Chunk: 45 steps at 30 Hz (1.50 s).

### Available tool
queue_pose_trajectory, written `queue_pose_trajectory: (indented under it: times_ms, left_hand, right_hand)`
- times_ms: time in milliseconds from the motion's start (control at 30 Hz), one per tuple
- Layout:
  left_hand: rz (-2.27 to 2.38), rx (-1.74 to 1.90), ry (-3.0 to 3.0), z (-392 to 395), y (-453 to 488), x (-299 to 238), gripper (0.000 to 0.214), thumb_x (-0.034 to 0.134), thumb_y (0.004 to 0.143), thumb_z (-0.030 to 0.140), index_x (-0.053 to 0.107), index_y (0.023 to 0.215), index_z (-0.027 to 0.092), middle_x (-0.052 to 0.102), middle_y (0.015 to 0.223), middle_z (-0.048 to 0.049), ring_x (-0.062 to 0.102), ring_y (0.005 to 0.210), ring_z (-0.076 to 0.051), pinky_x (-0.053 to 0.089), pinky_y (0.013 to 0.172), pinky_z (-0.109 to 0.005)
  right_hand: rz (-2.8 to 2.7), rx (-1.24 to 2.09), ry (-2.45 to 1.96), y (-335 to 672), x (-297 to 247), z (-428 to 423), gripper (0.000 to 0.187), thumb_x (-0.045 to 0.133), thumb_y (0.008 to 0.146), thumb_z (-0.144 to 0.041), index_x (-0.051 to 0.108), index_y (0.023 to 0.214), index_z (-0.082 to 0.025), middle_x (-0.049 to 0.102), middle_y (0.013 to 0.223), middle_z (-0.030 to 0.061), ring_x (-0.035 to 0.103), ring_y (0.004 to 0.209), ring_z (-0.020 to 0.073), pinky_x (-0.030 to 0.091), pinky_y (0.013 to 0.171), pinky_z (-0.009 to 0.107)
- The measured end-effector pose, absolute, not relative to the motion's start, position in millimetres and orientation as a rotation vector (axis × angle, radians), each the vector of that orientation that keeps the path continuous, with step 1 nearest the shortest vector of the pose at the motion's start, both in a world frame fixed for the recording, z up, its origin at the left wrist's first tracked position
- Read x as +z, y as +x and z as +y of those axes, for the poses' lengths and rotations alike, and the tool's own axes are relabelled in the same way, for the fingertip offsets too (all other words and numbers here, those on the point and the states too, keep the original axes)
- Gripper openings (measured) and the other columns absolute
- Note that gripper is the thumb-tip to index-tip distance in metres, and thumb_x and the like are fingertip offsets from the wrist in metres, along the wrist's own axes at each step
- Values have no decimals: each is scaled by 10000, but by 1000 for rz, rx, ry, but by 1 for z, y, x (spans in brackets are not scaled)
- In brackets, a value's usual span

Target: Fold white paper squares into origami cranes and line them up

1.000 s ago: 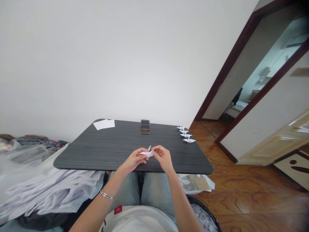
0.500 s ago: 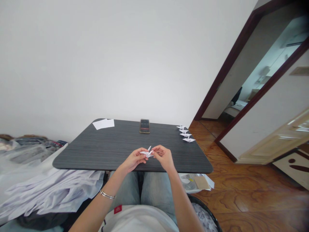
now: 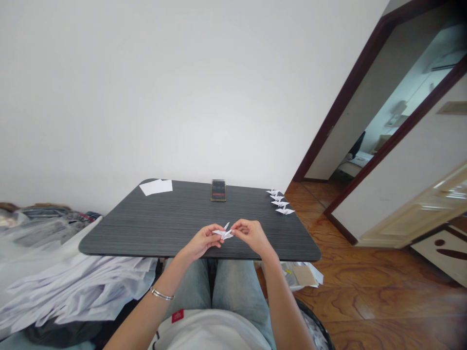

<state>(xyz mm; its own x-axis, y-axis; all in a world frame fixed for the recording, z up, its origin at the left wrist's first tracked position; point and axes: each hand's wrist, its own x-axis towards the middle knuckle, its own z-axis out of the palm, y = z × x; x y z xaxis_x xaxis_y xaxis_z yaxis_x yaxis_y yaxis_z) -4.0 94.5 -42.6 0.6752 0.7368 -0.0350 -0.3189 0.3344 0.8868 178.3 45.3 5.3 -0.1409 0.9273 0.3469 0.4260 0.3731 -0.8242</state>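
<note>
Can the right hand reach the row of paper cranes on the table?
Probably yes: nothing stands between the right hand and the row of paper cranes, though it is now pinching another crane.

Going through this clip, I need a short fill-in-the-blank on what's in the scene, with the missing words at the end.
The left hand and right hand both hold one folded paper crane, which is ____ in colour.
Near the far right corner of the dark wood-grain table stand ____ other paper cranes in a row.
A metal bangle is worn on the ____ wrist.
A sheet of white paper lies near the table's far ____ corner.

Missing words: white; four; left; left.
</note>
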Motion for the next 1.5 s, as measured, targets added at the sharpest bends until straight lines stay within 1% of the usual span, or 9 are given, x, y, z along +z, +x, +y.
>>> queue_pose_trajectory:
  times_ms: [200, 333, 533, 733, 867, 1100, 1267, 1500]
  left_hand:
    - [488, 733, 1046, 95, -3, -45, 277, 718, 619, 197, 595, 855, 118, 631, 661, -13, 579, 561, -82, 467, 546, -178]
    - [492, 727, 1063, 95, -3, -46, 266, 707, 630, 185, 595, 861, 114, 630, 662, -17, 574, 561, -80, 468, 550, -177]
    - [490, 731, 1078, 95, -2, -46, 260, 712, 616, 161, 605, 849, 117, 625, 672, -17, 571, 586, -89, 467, 544, -176]
    - [494, 733, 1075, 95, -2, -46, 255, 710, 614, 158, 615, 848, 118, 623, 672, -17, 568, 576, -86, 462, 541, -177]
    - [497, 730, 1068, 95, -2, -45, 258, 718, 599, 145, 618, 835, 116, 625, 666, -15, 571, 578, -88, 463, 539, -175]
    - [505, 730, 1051, 93, -2, -42, 248, 723, 594, 145, 620, 817, 116, 631, 639, -10, 570, 552, -81, 466, 534, -172]
    - [505, 722, 1043, 93, -2, -42, 259, 729, 594, 164, 621, 824, 114, 635, 631, -11, 569, 541, -78, 470, 544, -176]
    - [491, 725, 1054, 94, -3, -44, 267, 717, 624, 209, 617, 853, 117, 637, 640, -15, 571, 544, -76, 471, 563, -184]
  right_hand:
    - [-1843, 571, -1272, 179, 14, 44, 100, 573, 742, -184, 656, 798, -175, 681, 717, 34, 630, 635, 154, 479, 573, 242]
    - [-1865, 539, -1303, 179, 14, 43, 72, 578, 737, -167, 650, 747, -171, 670, 668, 25, 615, 591, 145, 462, 551, 232]
    - [-1912, 566, -1245, 181, 15, 41, 76, 566, 740, -154, 639, 734, -175, 647, 638, 8, 589, 563, 130, 441, 524, 213]
    - [-1946, 537, -1194, 180, 18, 40, 104, 541, 745, -140, 634, 722, -179, 643, 669, 7, 587, 600, 132, 443, 551, 218]
    - [-2018, 455, -1190, 181, 21, 37, 131, 522, 747, -125, 634, 748, -191, 646, 730, 14, 583, 644, 137, 440, 602, 231]
    - [-2078, 357, -1178, 180, 21, 36, 149, 500, 795, -169, 638, 832, -211, 653, 774, 26, 588, 688, 148, 416, 617, 235]
    - [-2085, 331, -1142, 181, 17, 38, 151, 506, 811, -189, 655, 820, -215, 656, 766, 31, 593, 704, 156, 419, 656, 250]
    - [-2138, 160, -1248, 185, 8, 43, 166, 484, 840, -219, 649, 829, -215, 656, 786, 41, 598, 723, 161, 417, 675, 252]
